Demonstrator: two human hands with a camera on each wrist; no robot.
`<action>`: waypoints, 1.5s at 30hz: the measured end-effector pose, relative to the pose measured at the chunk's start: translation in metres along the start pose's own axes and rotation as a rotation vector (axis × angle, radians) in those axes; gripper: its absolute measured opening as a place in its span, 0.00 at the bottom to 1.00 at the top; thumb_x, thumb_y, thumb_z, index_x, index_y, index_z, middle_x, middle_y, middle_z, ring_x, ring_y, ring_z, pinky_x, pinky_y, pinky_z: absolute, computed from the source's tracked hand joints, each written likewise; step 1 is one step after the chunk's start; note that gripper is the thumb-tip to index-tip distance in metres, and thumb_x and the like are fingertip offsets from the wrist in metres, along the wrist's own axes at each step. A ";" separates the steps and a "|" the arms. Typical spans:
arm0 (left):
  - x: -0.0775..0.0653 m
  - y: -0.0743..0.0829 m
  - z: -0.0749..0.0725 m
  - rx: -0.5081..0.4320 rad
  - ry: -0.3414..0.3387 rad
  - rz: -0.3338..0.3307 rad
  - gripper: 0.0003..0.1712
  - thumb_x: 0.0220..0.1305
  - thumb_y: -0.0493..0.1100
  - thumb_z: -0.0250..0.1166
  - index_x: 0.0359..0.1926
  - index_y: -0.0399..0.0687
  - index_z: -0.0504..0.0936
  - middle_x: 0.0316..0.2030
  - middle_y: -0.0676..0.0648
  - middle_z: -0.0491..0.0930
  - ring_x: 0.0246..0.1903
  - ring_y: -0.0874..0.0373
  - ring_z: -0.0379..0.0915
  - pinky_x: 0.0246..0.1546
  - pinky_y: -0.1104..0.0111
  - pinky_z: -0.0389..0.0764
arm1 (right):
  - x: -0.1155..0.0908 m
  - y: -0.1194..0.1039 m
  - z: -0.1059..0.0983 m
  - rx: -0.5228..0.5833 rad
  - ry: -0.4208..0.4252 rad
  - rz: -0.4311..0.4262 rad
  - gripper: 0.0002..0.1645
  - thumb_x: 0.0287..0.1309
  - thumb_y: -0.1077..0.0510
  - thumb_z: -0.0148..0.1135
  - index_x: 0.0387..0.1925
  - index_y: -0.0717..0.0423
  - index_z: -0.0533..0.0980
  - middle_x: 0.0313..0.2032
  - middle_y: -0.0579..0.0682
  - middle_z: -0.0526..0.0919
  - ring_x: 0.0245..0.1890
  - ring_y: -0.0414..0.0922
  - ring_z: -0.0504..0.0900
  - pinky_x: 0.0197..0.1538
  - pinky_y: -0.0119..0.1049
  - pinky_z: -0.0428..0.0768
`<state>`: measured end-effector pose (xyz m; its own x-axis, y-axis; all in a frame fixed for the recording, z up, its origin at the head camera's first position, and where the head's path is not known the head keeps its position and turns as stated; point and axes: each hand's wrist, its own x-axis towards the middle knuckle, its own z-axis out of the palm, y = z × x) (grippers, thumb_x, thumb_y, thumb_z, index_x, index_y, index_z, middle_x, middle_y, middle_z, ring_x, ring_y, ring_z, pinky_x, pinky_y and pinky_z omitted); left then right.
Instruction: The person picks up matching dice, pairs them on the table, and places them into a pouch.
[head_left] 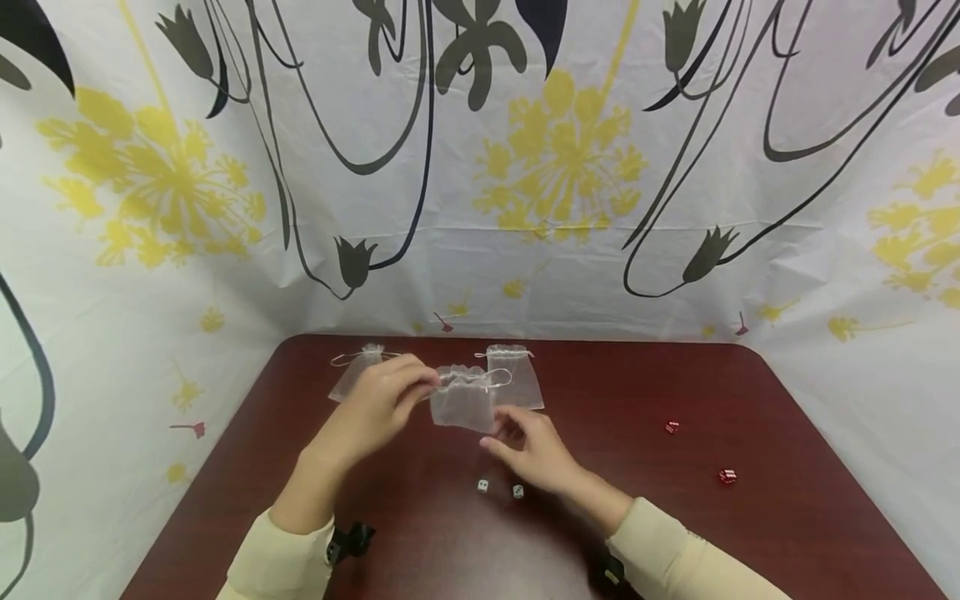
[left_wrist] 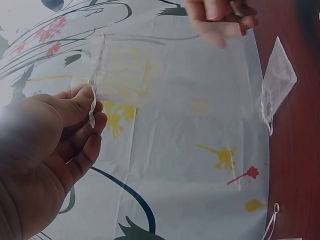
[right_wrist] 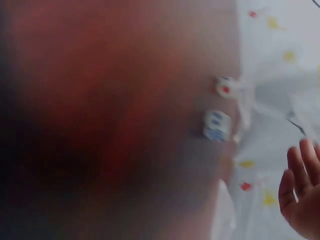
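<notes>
A small sheer white drawstring pouch [head_left: 463,407] is held up above the table. My left hand [head_left: 382,396] pinches its gathered top edge between thumb and fingers; the left wrist view shows the white cord [left_wrist: 92,107] at the fingertips. By the pouch's lower right corner is my right hand [head_left: 536,450], thumb apart from the bent fingers. Its fingers [right_wrist: 298,172] look loosely extended in the right wrist view, and whether they touch the pouch I cannot tell. Two white dice, one on the left [head_left: 483,485] and one on the right [head_left: 518,492], lie below the hands.
Two more sheer pouches lie at the table's back, one left [head_left: 358,371] partly behind my left hand, one right [head_left: 517,375]. Red dice rest on the right, a farther group [head_left: 672,427] and a nearer one [head_left: 727,476]. A patterned cloth [head_left: 525,275] hangs behind the dark red table [head_left: 637,383].
</notes>
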<state>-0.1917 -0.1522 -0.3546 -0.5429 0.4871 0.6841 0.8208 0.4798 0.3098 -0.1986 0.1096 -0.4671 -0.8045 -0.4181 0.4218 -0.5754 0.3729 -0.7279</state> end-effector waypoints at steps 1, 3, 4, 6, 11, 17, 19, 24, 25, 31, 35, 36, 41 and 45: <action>0.000 -0.001 0.000 0.000 0.000 -0.003 0.06 0.60 0.30 0.72 0.38 0.42 0.86 0.33 0.53 0.83 0.35 0.62 0.79 0.39 0.70 0.81 | -0.003 0.002 0.004 -0.008 0.001 0.010 0.16 0.57 0.58 0.75 0.44 0.59 0.80 0.32 0.45 0.84 0.31 0.37 0.82 0.36 0.37 0.85; 0.000 -0.002 0.000 0.000 0.000 -0.011 0.06 0.60 0.30 0.72 0.37 0.42 0.86 0.33 0.53 0.83 0.35 0.62 0.79 0.39 0.69 0.82 | -0.010 0.005 0.011 -0.033 -0.019 0.026 0.16 0.56 0.56 0.75 0.43 0.60 0.80 0.32 0.46 0.84 0.31 0.39 0.82 0.37 0.37 0.84; 0.000 -0.003 0.000 -0.001 -0.001 -0.014 0.06 0.60 0.30 0.72 0.37 0.42 0.86 0.33 0.53 0.83 0.35 0.62 0.79 0.38 0.69 0.82 | -0.013 0.007 0.014 -0.044 -0.045 0.030 0.16 0.57 0.55 0.75 0.41 0.59 0.81 0.32 0.46 0.84 0.31 0.39 0.82 0.37 0.36 0.84; -0.001 -0.004 0.000 -0.003 -0.005 -0.020 0.06 0.60 0.30 0.72 0.37 0.42 0.86 0.33 0.53 0.83 0.35 0.62 0.79 0.38 0.69 0.82 | -0.018 0.010 0.018 -0.084 -0.107 0.019 0.16 0.57 0.53 0.75 0.40 0.59 0.81 0.33 0.47 0.84 0.31 0.40 0.82 0.38 0.33 0.83; -0.002 -0.007 0.002 -0.009 -0.029 -0.031 0.06 0.61 0.30 0.71 0.38 0.42 0.86 0.34 0.54 0.83 0.36 0.63 0.80 0.40 0.70 0.82 | -0.025 0.011 0.021 -0.207 -0.255 -0.026 0.17 0.55 0.48 0.77 0.40 0.54 0.83 0.35 0.43 0.84 0.35 0.36 0.81 0.40 0.30 0.81; -0.003 -0.008 0.005 -0.025 -0.036 -0.021 0.06 0.61 0.30 0.70 0.37 0.42 0.86 0.34 0.54 0.83 0.36 0.62 0.80 0.40 0.70 0.82 | -0.024 0.007 0.018 -0.358 -0.351 -0.058 0.22 0.51 0.43 0.78 0.43 0.50 0.84 0.37 0.38 0.82 0.37 0.33 0.77 0.41 0.31 0.79; -0.003 -0.008 0.005 -0.023 -0.042 -0.025 0.06 0.61 0.30 0.71 0.37 0.43 0.86 0.33 0.54 0.83 0.36 0.63 0.80 0.40 0.70 0.81 | -0.024 0.006 0.017 -0.384 -0.367 -0.076 0.20 0.51 0.44 0.78 0.42 0.50 0.85 0.37 0.38 0.81 0.37 0.33 0.77 0.42 0.31 0.79; -0.004 -0.008 0.006 -0.009 -0.062 -0.045 0.06 0.61 0.30 0.71 0.37 0.44 0.86 0.33 0.55 0.83 0.37 0.63 0.79 0.41 0.70 0.82 | -0.024 0.007 0.017 -0.411 -0.378 -0.117 0.12 0.52 0.49 0.78 0.36 0.49 0.86 0.36 0.37 0.81 0.35 0.33 0.76 0.40 0.29 0.78; -0.004 -0.008 0.007 -0.006 -0.067 -0.048 0.06 0.61 0.30 0.71 0.38 0.44 0.86 0.33 0.55 0.83 0.37 0.63 0.79 0.41 0.70 0.82 | -0.024 0.007 0.017 -0.413 -0.378 -0.122 0.11 0.52 0.50 0.78 0.35 0.49 0.86 0.35 0.37 0.80 0.35 0.33 0.76 0.39 0.29 0.77; -0.006 -0.009 0.009 0.001 -0.085 -0.071 0.07 0.62 0.30 0.70 0.38 0.45 0.87 0.34 0.55 0.83 0.37 0.63 0.79 0.41 0.69 0.82 | -0.024 0.007 0.015 -0.398 -0.364 -0.149 0.10 0.54 0.52 0.77 0.37 0.49 0.87 0.35 0.37 0.81 0.35 0.32 0.77 0.40 0.28 0.78; -0.007 -0.011 0.011 0.004 -0.087 -0.074 0.08 0.61 0.29 0.71 0.38 0.45 0.86 0.34 0.54 0.83 0.37 0.63 0.79 0.40 0.69 0.82 | -0.021 0.004 0.009 -0.360 -0.349 -0.159 0.09 0.56 0.52 0.75 0.38 0.50 0.86 0.36 0.38 0.82 0.37 0.32 0.79 0.43 0.29 0.80; -0.008 -0.011 0.011 0.003 -0.087 -0.076 0.08 0.60 0.29 0.71 0.38 0.45 0.86 0.34 0.54 0.83 0.37 0.62 0.79 0.40 0.69 0.82 | -0.019 0.002 0.006 -0.350 -0.340 -0.163 0.09 0.57 0.52 0.75 0.38 0.50 0.86 0.37 0.38 0.83 0.37 0.32 0.80 0.44 0.30 0.81; -0.009 -0.014 0.012 0.009 -0.095 -0.080 0.06 0.61 0.30 0.71 0.38 0.43 0.86 0.34 0.51 0.84 0.37 0.61 0.80 0.41 0.66 0.83 | -0.008 -0.007 -0.014 -0.283 -0.250 -0.180 0.08 0.55 0.55 0.76 0.37 0.52 0.85 0.36 0.39 0.84 0.38 0.37 0.83 0.45 0.33 0.82; -0.008 -0.015 0.012 0.017 -0.105 -0.090 0.07 0.61 0.29 0.71 0.37 0.42 0.86 0.34 0.51 0.84 0.37 0.60 0.80 0.41 0.65 0.83 | 0.004 -0.015 -0.034 -0.218 -0.172 -0.204 0.08 0.56 0.59 0.76 0.36 0.55 0.84 0.34 0.42 0.84 0.35 0.42 0.84 0.41 0.36 0.83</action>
<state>-0.2021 -0.1547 -0.3730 -0.6308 0.5145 0.5808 0.7651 0.5373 0.3549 -0.1979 0.1307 -0.4360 -0.6434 -0.6290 0.4362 -0.7550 0.4272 -0.4975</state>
